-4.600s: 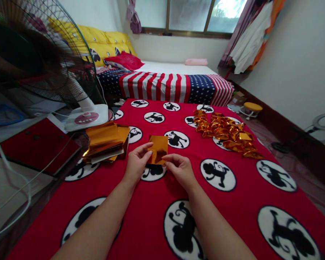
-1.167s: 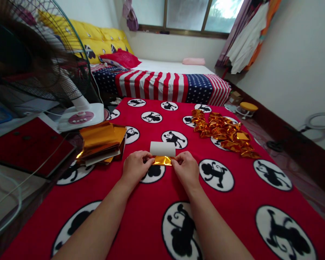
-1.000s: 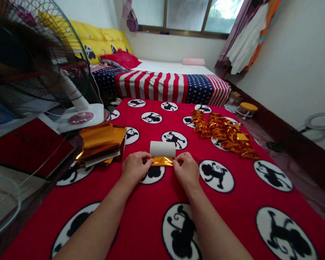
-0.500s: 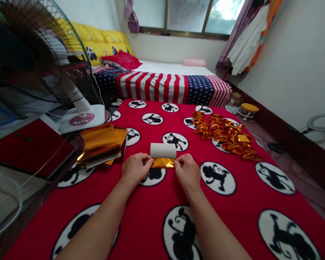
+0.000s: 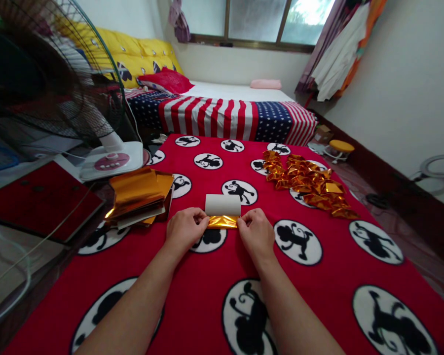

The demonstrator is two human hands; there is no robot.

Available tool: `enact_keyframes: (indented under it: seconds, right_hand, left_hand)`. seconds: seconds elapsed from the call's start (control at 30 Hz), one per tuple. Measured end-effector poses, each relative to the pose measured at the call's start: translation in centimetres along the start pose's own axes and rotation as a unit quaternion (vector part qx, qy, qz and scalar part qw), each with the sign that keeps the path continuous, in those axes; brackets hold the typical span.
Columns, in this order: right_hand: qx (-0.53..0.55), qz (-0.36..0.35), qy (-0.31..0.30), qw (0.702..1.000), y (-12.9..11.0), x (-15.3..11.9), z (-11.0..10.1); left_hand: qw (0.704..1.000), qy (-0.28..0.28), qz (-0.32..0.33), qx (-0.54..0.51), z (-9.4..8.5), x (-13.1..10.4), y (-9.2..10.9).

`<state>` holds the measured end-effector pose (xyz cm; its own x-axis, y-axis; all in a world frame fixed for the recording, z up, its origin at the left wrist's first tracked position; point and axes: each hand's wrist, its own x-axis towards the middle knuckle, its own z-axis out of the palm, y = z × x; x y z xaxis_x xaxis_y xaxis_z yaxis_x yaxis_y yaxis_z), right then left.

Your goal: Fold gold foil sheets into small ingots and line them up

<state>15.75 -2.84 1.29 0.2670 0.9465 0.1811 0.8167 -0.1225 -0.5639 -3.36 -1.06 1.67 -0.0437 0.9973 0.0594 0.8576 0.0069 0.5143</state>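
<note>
A sheet of gold foil paper (image 5: 223, 204) lies in front of me, its pale back curling up and a folded shiny gold strip along the near edge. My left hand (image 5: 187, 228) pinches the left end of that strip between thumb and fingers. At the right end, my right hand (image 5: 256, 231) pinches it the same way. A stack of gold foil sheets (image 5: 138, 195) lies to the left of my left hand. Off to the far right, several folded gold foil pieces (image 5: 305, 180) sit in rows.
The red cloth (image 5: 203, 296) with monkey prints covers the surface under my hands. On the left stand a fan (image 5: 113, 155) and a dark red box (image 5: 40, 195). A bed (image 5: 222, 118) is beyond, with a yellow stool (image 5: 341, 146) at right.
Almost nothing differs. Both hands keep their pinch on the foil paper, and the light on the gold strip has shifted slightly.
</note>
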Motion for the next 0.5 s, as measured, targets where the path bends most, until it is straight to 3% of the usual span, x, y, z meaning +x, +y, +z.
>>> enact_keyframes:
  seconds: [0.5]
  right_hand:
    - [-0.050,0.020,-0.003,0.999,-0.58,0.06,-0.14]
  left_hand:
    - [1.000,-0.003,-0.017,0.009,-0.16,-0.11,0.23]
